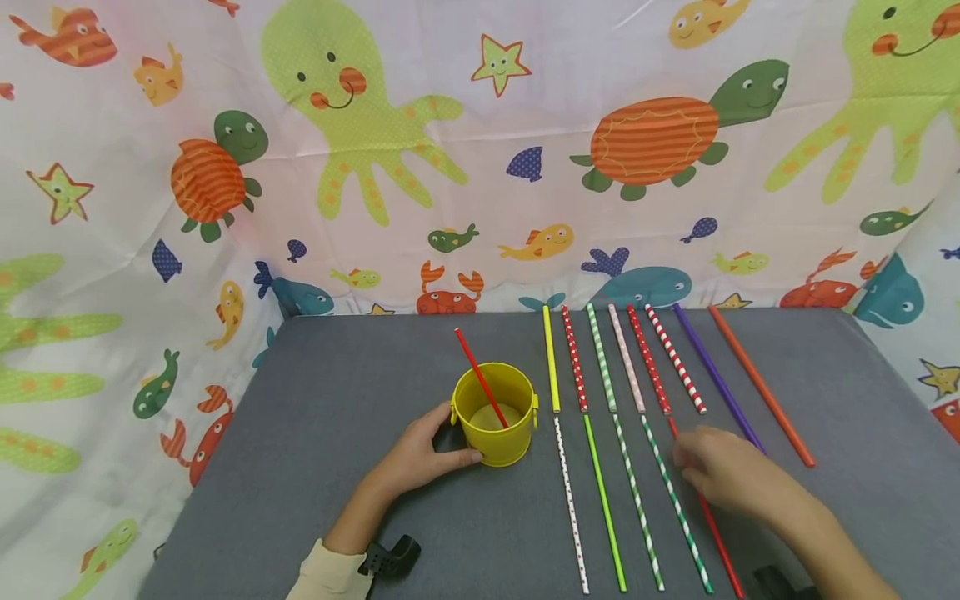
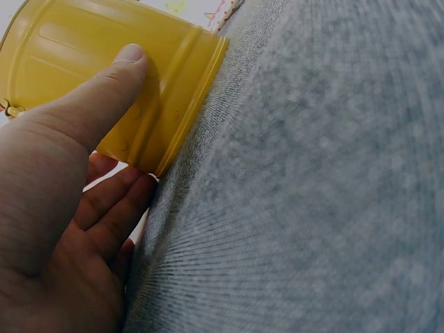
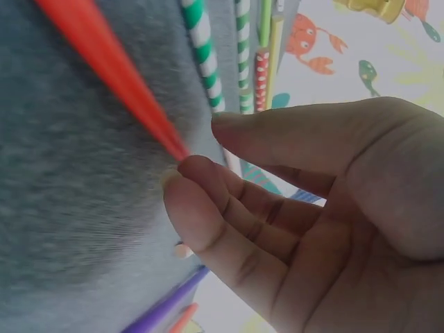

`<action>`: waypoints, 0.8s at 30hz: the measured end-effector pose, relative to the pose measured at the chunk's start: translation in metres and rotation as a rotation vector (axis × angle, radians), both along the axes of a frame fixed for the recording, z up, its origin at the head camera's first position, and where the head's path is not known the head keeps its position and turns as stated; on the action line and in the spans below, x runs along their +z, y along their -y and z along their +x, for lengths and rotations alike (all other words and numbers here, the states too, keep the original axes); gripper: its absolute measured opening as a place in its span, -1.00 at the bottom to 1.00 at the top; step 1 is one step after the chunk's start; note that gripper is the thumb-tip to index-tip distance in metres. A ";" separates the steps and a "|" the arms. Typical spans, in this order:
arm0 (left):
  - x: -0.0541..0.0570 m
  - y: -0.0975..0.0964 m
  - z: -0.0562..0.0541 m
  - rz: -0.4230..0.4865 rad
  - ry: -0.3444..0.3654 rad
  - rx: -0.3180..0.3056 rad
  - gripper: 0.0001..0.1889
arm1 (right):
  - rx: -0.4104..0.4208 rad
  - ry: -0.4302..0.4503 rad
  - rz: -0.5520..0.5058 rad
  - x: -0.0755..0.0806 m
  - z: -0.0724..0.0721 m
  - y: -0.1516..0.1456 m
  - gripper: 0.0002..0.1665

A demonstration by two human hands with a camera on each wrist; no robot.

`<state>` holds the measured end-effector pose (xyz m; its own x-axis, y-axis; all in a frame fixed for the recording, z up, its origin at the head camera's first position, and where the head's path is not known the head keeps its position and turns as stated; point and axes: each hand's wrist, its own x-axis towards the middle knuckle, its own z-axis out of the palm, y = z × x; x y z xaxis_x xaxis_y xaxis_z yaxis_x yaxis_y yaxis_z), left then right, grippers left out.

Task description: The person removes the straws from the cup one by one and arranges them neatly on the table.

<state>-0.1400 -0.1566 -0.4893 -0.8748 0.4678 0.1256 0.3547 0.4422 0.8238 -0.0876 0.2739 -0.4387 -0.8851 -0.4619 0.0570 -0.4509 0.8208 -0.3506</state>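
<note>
My left hand [image 1: 423, 454] holds a small yellow bucket [image 1: 504, 448] at its left side, thumb on the front and fingers round the side. In the left wrist view the thumb lies along the bucket's wall [image 2: 76, 41] and the fingers reach by its base. One red straw [image 1: 480, 377] leans inside the bucket. My right hand [image 1: 723, 467] is over another plain red straw [image 1: 722, 535], fingertips right at it. In the right wrist view that red straw [image 3: 114, 73] runs up to the bent fingers, which hide its far end, and the thumb stands apart from them.
Straws lie in two rows on the grey table [image 1: 337, 367]: yellow [image 1: 551, 358], dotted, striped, and green [image 1: 603, 500] ones. Longer purple [image 1: 716, 375] and orange [image 1: 761, 383] straws lie to the right. A sea-animal cloth [image 1: 510, 117] hangs behind the table.
</note>
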 end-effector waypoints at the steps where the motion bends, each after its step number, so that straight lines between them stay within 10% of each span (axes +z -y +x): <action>1: 0.000 0.000 0.000 0.001 0.000 -0.005 -0.15 | 0.005 -0.004 0.003 0.002 -0.001 0.001 -0.69; 24: 0.002 0.000 -0.002 -0.004 -0.010 -0.018 -0.16 | 0.155 -0.104 -0.099 0.077 -0.045 0.105 -0.75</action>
<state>-0.1416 -0.1571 -0.4877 -0.8648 0.4844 0.1324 0.3711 0.4387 0.8184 -0.1326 0.1692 -0.3618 -0.7909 -0.5796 0.1965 -0.6071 0.7025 -0.3714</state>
